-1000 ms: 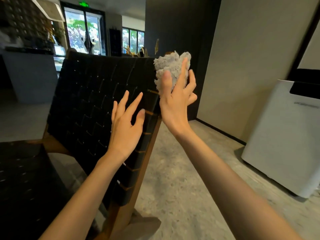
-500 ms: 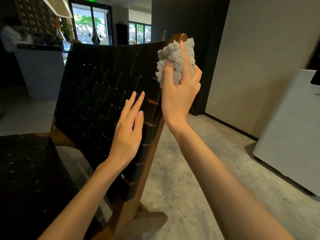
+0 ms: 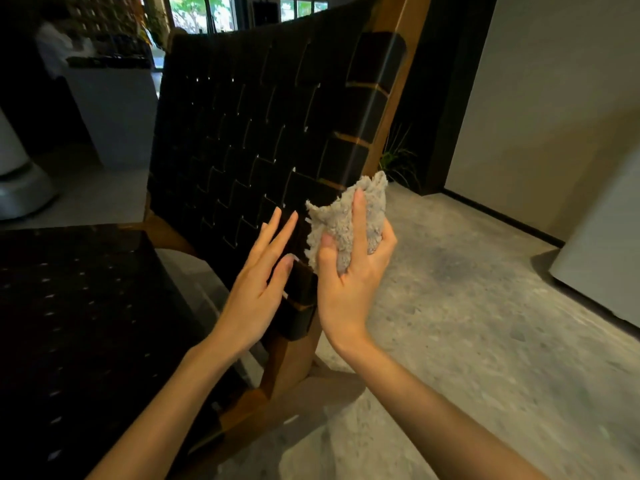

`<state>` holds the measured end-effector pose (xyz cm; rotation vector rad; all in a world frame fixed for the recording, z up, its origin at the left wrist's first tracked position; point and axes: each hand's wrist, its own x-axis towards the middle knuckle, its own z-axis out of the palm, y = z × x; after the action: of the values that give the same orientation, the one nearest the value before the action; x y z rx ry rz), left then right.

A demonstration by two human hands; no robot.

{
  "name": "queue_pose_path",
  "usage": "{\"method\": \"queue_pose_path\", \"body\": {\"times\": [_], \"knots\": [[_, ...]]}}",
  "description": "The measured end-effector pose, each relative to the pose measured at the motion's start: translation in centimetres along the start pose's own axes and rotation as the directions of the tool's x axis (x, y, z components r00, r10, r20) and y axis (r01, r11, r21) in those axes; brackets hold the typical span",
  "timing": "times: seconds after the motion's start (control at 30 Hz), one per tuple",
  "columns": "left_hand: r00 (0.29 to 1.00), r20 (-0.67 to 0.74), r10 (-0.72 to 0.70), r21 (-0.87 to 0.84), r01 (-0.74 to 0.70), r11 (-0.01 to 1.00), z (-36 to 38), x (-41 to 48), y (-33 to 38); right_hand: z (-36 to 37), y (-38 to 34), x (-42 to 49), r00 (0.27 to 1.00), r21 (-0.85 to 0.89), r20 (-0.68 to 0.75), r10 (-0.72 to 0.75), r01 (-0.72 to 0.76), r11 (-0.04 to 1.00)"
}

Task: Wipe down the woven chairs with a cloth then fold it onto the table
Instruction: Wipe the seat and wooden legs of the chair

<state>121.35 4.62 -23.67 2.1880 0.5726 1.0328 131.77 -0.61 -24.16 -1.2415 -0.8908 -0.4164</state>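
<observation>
A black woven chair back (image 3: 249,133) with a brown wooden frame stands before me, tilted away. My right hand (image 3: 349,282) grips a fluffy grey cloth (image 3: 346,216) and presses it against the lower right edge of the back, beside the wooden post. To its left, my left hand (image 3: 258,282) lies flat on the weave with fingers spread, holding nothing. A second woven seat surface (image 3: 76,334), dark, fills the lower left.
Speckled grey floor (image 3: 485,306) stretches to the right. A white appliance (image 3: 609,251) stands at the right edge near a beige wall. A grey counter (image 3: 114,109) with a person behind it is at the far left, a white rounded object (image 3: 17,181) beside it. A small plant (image 3: 398,161) grows behind the chair post.
My right hand has slid the cloth down the chair's right edge from the top to the lower part. The view has tilted downward and closer. My left hand stays flat on the weave.
</observation>
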Motion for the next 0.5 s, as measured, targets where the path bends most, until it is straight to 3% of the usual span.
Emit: {"method": "queue_pose_path", "body": {"times": [0.23,0.4,0.5], "knots": [[0.984,0.158,-0.078,0.039,0.073,0.997,-0.9,-4.1,-2.7,-1.3,2.8,-7.1,0.975,-0.085,0.22,0.014,0.005,0.996],[0.98,0.17,-0.102,0.137,0.079,0.987,-1.2,-6.2,-3.4,-3.2,4.3,-11.4,0.911,-0.16,0.41,0.028,0.041,0.986],[0.982,0.146,-0.119,0.294,0.071,0.953,-2.3,-7.6,-4.0,-5.6,4.6,-11.9,0.873,-0.209,0.488,-0.017,0.136,0.969]]}}
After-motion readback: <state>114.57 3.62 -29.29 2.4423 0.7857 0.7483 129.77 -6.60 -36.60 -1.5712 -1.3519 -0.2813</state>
